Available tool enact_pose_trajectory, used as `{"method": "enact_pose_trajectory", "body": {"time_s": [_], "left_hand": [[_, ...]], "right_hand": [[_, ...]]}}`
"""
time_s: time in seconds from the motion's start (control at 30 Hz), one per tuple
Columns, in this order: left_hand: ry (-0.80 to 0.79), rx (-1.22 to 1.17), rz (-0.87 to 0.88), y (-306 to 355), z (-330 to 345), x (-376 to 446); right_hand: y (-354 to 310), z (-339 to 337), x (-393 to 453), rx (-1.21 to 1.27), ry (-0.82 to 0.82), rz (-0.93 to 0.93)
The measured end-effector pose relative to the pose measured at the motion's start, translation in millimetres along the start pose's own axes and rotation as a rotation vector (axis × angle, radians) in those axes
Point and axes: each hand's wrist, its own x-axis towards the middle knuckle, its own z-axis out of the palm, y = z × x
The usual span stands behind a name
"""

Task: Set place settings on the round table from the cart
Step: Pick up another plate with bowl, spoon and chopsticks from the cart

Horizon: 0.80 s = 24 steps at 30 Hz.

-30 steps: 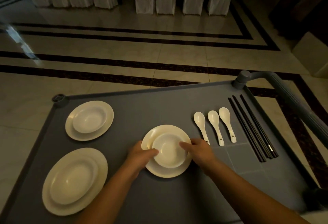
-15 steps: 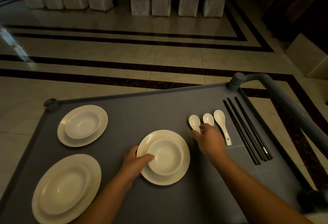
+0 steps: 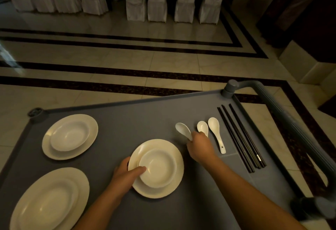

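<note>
We are pinching the white ceramic spoon (image 3: 183,131) in our right hand (image 3: 199,147), just right of the bowl-topped white plate (image 3: 156,169) our left hand (image 3: 125,176) is gripping; we are aiming to lay it gently into the bowl.

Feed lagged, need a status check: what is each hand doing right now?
Left hand: grips the bowl and plate at their near-left rim.
Right hand: holds the leftmost spoon by its handle.

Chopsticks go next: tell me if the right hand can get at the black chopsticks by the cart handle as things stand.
Probably yes, but not freely: the right hand already grips a white ceramic spoon. The black chopsticks lie uncovered just beyond two more white spoons.
</note>
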Motion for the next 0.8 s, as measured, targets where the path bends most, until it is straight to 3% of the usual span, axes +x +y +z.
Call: {"method": "enact_pose_trajectory", "body": {"time_s": [0.07, 0.13, 0.27, 0.4, 0.8], "left_hand": [[-0.004, -0.002, -0.006, -0.3, 0.0, 0.9], [0.001, 0.000, -0.012, 0.8, 0.2, 0.1], [-0.002, 0.005, -0.018, 3.0, 0.0, -1.5], [0.001, 0.007, -0.016, -1.2, -0.1, 2.7], [-0.013, 0.023, 0.001, -5.1, 0.0, 2.3]], "right_hand": [[16.9, -10.4, -4.5, 0.121, 0.091, -0.007], [41.5, -24.8, -3.2, 0.085, 0.208, 0.016], [97.2, -49.6, 2.1, 0.087, 0.361, 0.215], [129.4, -51.5, 6.3, 0.057, 0.263, 0.383], [124.4, -58.8, 25.9, -0.134, 0.050, 0.360]]}}
